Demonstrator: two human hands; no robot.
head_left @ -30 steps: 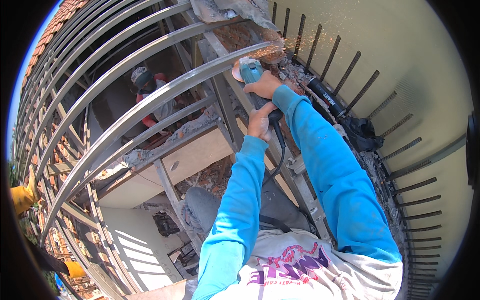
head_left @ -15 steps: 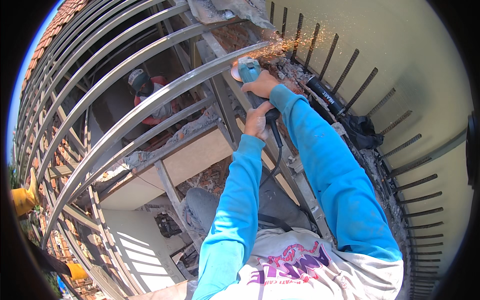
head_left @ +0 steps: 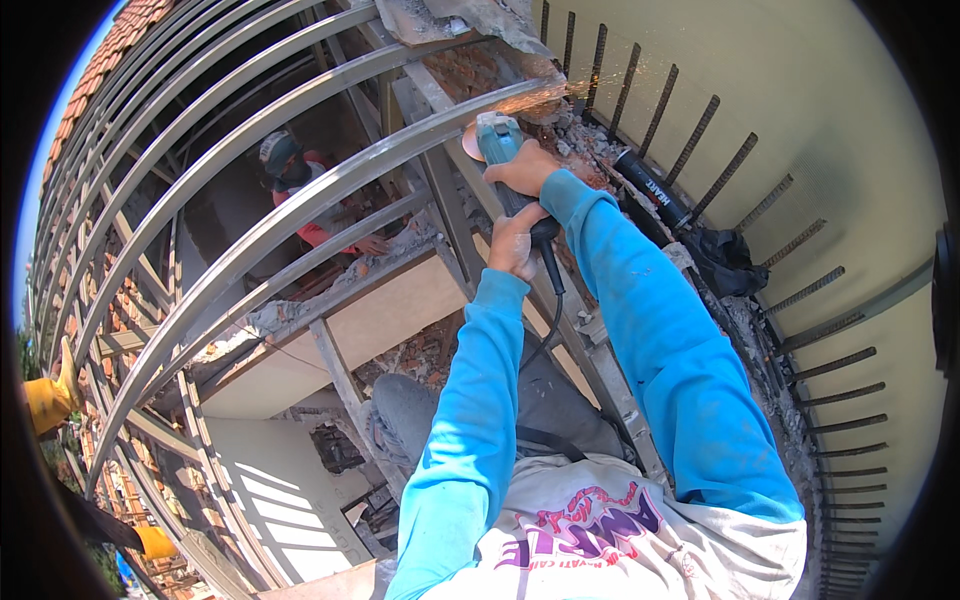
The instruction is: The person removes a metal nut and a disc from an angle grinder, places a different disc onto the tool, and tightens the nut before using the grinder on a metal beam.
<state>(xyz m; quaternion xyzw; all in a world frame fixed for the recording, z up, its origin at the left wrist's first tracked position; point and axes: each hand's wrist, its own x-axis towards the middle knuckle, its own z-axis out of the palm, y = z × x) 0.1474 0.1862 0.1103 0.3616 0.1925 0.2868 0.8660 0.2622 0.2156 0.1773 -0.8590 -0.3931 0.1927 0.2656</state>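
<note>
Both my hands are closed around a teal angle grinder [head_left: 496, 139]. My right hand [head_left: 526, 168] wraps over its body near the head, while my left hand [head_left: 514, 243] grips the black rear handle, from which a cord [head_left: 556, 310] hangs down. The pale grinding disc [head_left: 470, 142] lies against the side of a long metal roof beam [head_left: 400, 142], close to its far end. A few orange sparks fly off to the right past the beam's end. Where exactly the disc meets the metal is partly hidden by the grinder's head.
Rusty rebar rods [head_left: 697, 126] stick out along the cream wall [head_left: 860, 130]. A black cylinder [head_left: 650, 188] and a black bag [head_left: 722, 262] lie on rubble at right. Below the beams, another person [head_left: 300, 180] works; yellow boots [head_left: 50, 402] show at far left. Openings gape between beams.
The spark spray has shrunk from a wide burst to a thin streak. Below, the other person has shifted a little, and a hand now rests on the broken ledge. My hands stay nearly still.
</note>
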